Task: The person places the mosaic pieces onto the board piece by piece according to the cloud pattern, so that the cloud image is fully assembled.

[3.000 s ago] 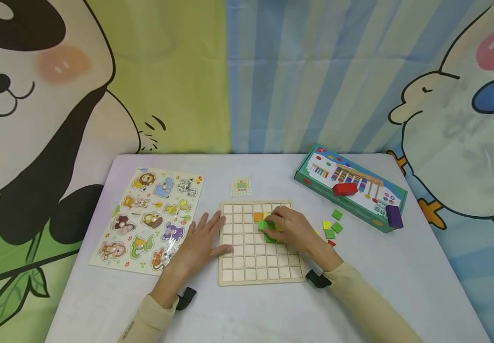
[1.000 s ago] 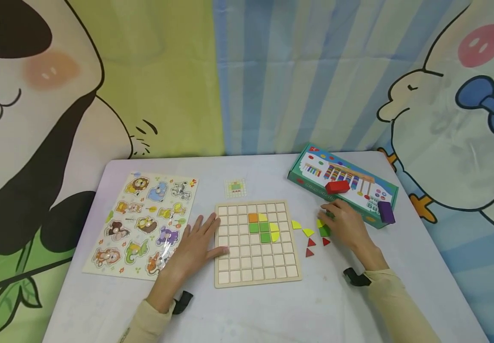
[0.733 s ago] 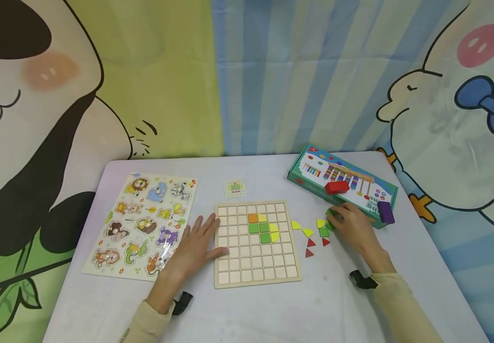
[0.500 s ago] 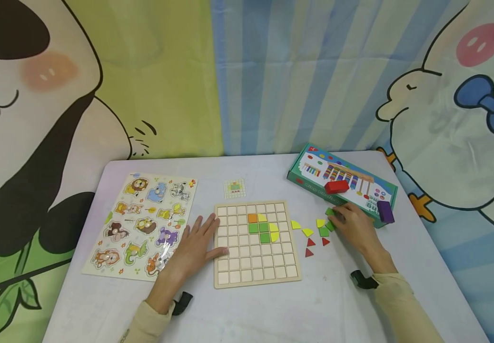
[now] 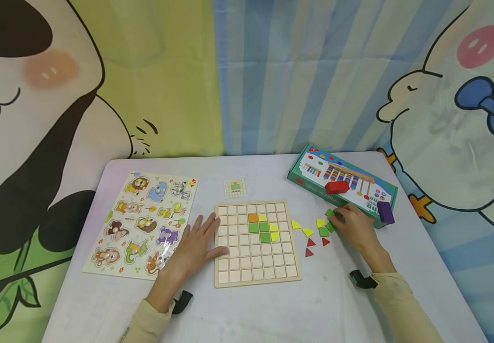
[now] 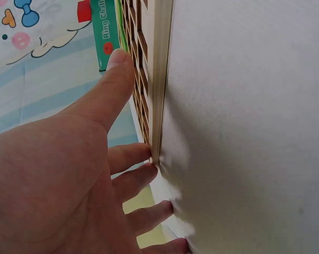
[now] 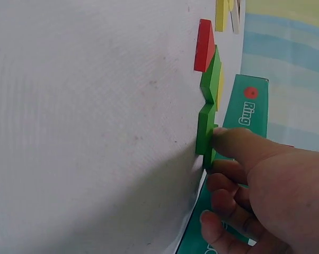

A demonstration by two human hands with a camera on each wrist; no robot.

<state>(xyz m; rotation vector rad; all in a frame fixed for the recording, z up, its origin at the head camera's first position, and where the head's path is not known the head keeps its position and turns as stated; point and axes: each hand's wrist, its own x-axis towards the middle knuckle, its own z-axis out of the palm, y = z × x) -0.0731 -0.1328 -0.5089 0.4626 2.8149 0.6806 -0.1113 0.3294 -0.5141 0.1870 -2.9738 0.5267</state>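
Note:
My left hand [image 5: 195, 250] lies with straight, spread fingers at the left edge of a wooden grid board [image 5: 247, 262]; the left wrist view shows fingertips right at the rim. Set in the grid are an orange square [image 5: 252, 217], three green squares and three rounded yellow pieces. Right of the board, my right hand [image 5: 354, 228] bends its fingers at the loose green tiles. Its thumb and index finger pinch at the far green square tile [image 5: 329, 212], while the thumb overlaps a nearer green tile [image 7: 204, 129]. A third green tile [image 5: 324, 232] lies alongside.
Loose yellow pieces [image 5: 308, 232] and red triangles [image 5: 309, 253] lie between board and right hand. Behind that hand stands a green toy box [image 5: 315, 188] bearing a red block [image 5: 337, 187] and a purple block [image 5: 386, 212]. A pattern card [image 5: 235, 188] and animal sheet [image 5: 144, 247] lie farther left.
My right hand has left the tiles on the board and moved right to the loose green ones, then nearly stopped there. The left hand stays at the board's edge. The head view has shifted slightly.

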